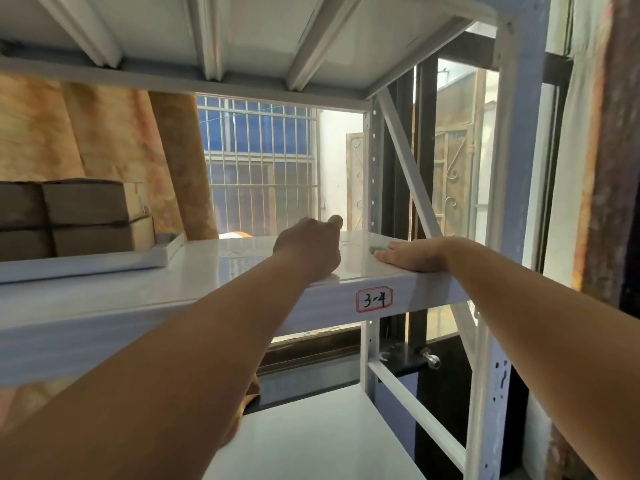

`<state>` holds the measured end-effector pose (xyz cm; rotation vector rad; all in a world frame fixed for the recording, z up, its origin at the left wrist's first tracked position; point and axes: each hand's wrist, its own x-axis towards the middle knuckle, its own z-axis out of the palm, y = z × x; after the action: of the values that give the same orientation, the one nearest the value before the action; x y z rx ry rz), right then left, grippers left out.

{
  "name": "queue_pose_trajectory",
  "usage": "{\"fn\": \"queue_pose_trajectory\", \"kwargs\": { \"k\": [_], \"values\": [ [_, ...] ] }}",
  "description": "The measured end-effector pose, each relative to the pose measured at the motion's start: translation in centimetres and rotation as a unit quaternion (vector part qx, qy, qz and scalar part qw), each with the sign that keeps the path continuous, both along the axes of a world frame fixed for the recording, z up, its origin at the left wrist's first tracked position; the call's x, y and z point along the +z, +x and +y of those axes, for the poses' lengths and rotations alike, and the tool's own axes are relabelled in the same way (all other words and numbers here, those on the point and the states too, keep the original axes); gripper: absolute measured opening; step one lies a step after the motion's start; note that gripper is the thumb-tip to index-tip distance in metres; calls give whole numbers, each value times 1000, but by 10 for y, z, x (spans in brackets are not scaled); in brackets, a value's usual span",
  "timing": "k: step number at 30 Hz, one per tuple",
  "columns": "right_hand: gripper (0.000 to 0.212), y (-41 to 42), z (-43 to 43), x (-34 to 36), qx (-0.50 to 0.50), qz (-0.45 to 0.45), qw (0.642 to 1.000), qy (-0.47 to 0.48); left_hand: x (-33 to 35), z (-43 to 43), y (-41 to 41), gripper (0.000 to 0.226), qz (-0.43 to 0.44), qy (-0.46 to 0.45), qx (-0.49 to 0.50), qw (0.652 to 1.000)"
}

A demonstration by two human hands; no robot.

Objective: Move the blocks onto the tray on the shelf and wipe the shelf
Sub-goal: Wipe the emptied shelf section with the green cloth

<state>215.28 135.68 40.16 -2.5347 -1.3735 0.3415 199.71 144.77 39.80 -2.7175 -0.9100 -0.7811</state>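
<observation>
Brown blocks (86, 216) are stacked on a white tray (104, 263) at the left of the white shelf (214, 268), which is labelled 3-4. My left hand (308, 245) reaches over the middle of the shelf with its fingers curled; nothing shows in its grip. At the shelf's front right edge my right hand (414, 258) lies flat, palm down. A small grey-green scrap (375, 250) peeks out at its fingertips; I cannot tell what it is.
Another shelf board hangs close above. Behind the shelf is a barred window (259, 168), with brown curtains at the left. The rack's upright post (512, 202) and a diagonal brace (405, 168) stand at the right. A lower shelf (311, 438) lies below.
</observation>
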Motion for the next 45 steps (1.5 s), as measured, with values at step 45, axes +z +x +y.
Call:
{"fn": "queue_pose_trajectory", "kwargs": {
  "k": [45],
  "values": [
    [47,-139,43,5,397,-87,913,1,47,68,-84,68,4,-193,-57,979]
  ]
}}
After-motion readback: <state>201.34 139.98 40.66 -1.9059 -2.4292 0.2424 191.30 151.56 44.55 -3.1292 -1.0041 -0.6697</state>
